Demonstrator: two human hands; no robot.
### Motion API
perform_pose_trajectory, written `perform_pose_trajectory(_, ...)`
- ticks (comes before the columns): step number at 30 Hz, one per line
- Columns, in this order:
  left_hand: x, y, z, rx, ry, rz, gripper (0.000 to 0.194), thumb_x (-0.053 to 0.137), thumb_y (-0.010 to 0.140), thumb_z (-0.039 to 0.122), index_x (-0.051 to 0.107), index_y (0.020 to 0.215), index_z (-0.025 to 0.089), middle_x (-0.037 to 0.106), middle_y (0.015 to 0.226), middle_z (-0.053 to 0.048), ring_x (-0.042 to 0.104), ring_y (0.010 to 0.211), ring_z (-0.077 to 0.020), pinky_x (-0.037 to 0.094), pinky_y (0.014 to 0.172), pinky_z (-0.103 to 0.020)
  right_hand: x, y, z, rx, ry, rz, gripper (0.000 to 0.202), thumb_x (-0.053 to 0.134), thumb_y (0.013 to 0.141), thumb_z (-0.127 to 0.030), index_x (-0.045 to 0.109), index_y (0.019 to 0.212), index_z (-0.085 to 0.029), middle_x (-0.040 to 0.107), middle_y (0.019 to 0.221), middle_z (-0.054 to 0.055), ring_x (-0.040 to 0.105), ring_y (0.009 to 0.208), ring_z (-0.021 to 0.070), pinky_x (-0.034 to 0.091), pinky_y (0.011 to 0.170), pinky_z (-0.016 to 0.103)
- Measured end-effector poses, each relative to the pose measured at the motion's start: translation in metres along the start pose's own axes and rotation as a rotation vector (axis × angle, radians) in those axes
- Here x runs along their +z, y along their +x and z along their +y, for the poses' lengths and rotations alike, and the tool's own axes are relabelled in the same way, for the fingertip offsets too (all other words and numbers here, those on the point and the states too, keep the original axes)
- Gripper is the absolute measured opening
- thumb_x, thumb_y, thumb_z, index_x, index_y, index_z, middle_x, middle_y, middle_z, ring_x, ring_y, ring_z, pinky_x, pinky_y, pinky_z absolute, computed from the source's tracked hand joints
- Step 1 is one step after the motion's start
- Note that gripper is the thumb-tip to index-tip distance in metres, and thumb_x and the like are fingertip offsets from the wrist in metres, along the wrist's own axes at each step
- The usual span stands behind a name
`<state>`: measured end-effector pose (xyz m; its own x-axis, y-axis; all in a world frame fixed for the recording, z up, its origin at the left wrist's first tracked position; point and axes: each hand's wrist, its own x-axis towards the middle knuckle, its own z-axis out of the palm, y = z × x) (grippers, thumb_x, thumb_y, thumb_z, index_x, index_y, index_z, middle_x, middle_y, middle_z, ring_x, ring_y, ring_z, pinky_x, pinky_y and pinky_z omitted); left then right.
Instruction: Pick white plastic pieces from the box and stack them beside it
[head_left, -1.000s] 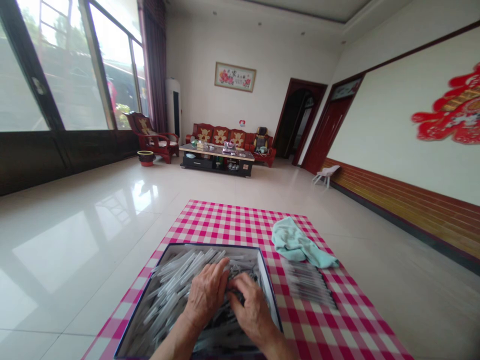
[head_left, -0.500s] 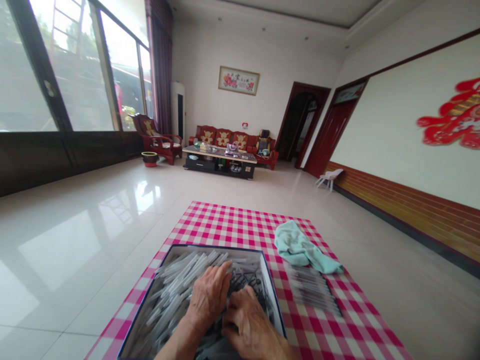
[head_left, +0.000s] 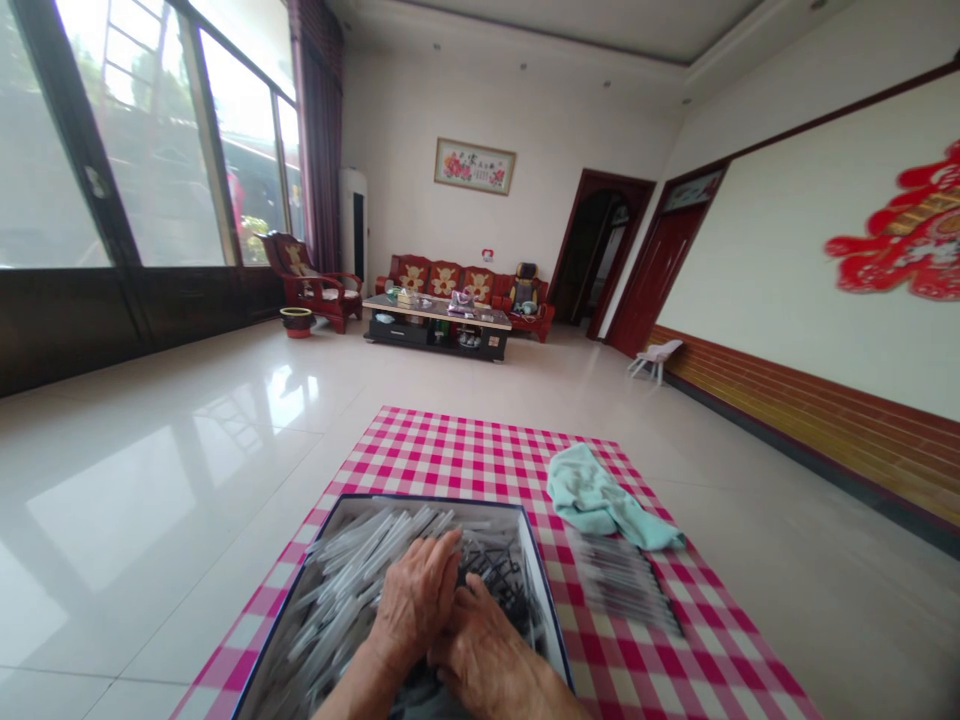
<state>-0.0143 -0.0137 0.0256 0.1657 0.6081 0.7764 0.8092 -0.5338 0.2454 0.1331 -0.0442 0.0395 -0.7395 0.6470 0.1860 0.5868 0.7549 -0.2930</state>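
My left hand is over the middle of a shallow box, its fingers bent and pressed together. Against it, lower and to the right, sits my right hand with curled fingers. Whatever lies between the fingertips is hidden by the hands. Long clear plastic tubes or sleeves fill the left part of the box in a loose heap. Beside them, under and right of my hands, lie thin black pieces. A row of clear slim pieces with black ends lies on the cloth right of the box.
A pink-and-white checked tablecloth covers the table. Crumpled on it at the right is a mint-green cloth. Farther off are a low coffee table, a wooden sofa, an armchair and a small stool.
My right hand has moved slightly left and in against my left hand. My left hand has stayed in nearly the same place. The view has shifted a little.
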Motion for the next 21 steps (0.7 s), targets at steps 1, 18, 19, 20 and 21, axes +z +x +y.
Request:
perform_pose_trajectory(1, 0.000, 0.000, 0.000, -0.001, -0.001, -0.006, 0.025, 0.036, 0.100, 0.024, 0.056, 0.111, 0.015, 0.066, 0.078, -0.005, 0.064, 0.071, -0.0186, 0.053, 0.065, -0.030, -0.001, -0.002, 0.001, -0.009, 0.030, 0.001, 0.026, 0.060, 0.084, -0.016, 0.068, 0.106, -0.028, 0.069, 0.116, 0.002, 0.058, 0.113, 0.0220, 0.023, 0.116, 0.042)
perform_pose_trajectory(18, -0.001, -0.001, -0.001, 0.008, -0.003, -0.022, 0.025, 0.034, 0.099, 0.022, 0.057, 0.106, 0.018, 0.065, 0.078, -0.005, 0.064, 0.070, -0.0179, 0.052, 0.065, -0.029, -0.020, 0.023, 0.008, 0.403, 0.475, 0.570, 0.010, 0.055, 0.080, -0.021, 0.065, 0.079, -0.019, 0.070, 0.071, 0.003, 0.066, 0.065, 0.0185, 0.049, 0.063, 0.025)
perform_pose_trajectory(19, -0.001, -0.002, -0.001, 0.001, 0.004, -0.031, 0.025, 0.034, 0.099, 0.022, 0.057, 0.106, 0.018, 0.065, 0.078, -0.005, 0.064, 0.070, -0.0182, 0.052, 0.064, -0.029, -0.019, 0.024, 0.008, 0.409, 0.473, 0.576, 0.011, 0.055, 0.080, -0.021, 0.066, 0.080, -0.019, 0.071, 0.071, 0.003, 0.066, 0.064, 0.0186, 0.050, 0.062, 0.025)
perform_pose_trajectory(20, -0.001, -0.002, -0.001, -0.005, 0.014, -0.041, 0.025, 0.034, 0.099, 0.023, 0.058, 0.106, 0.018, 0.065, 0.078, -0.005, 0.064, 0.070, -0.0184, 0.052, 0.063, -0.029, -0.017, 0.024, 0.008, 0.418, 0.473, 0.582, 0.013, 0.054, 0.081, -0.021, 0.067, 0.082, -0.019, 0.072, 0.072, 0.003, 0.067, 0.064, 0.0189, 0.050, 0.062, 0.026)
perform_pose_trajectory(21, 0.000, -0.002, -0.001, -0.010, 0.024, -0.053, 0.025, 0.035, 0.099, 0.023, 0.058, 0.105, 0.019, 0.065, 0.077, -0.005, 0.064, 0.070, -0.0187, 0.051, 0.062, -0.029, -0.016, 0.024, 0.008, 0.431, 0.470, 0.587, 0.014, 0.054, 0.081, -0.020, 0.068, 0.082, -0.019, 0.072, 0.072, 0.004, 0.068, 0.065, 0.0193, 0.051, 0.063, 0.026)
